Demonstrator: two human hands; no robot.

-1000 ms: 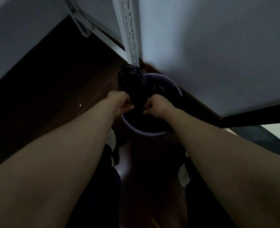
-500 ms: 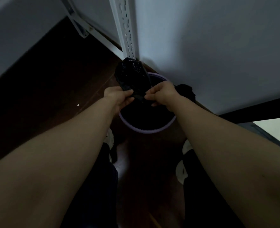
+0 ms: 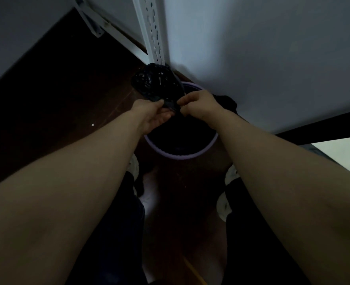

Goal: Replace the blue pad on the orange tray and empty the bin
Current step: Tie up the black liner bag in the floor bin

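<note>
A round purple bin (image 3: 180, 156) stands on the dark floor under a white shelf, its inside black. Above its far rim a shiny black plastic bag (image 3: 152, 81) bulges upward. My left hand (image 3: 151, 114) pinches the bag's gathered neck from the left. My right hand (image 3: 199, 104) pinches the same neck from the right, fingers curled. The two hands almost touch over the bin's opening. The orange tray and the blue pad are not in view.
A white perforated shelf post (image 3: 152, 29) rises just behind the bag. A white shelf panel (image 3: 262, 58) overhangs the bin on the right. Dark wooden floor (image 3: 56, 95) spreads left. My legs and pale shoes (image 3: 225, 206) stand right before the bin.
Both hands have drawn closer together on the bag's neck and risen a little above the bin. The bag's bulge sits higher against the post.
</note>
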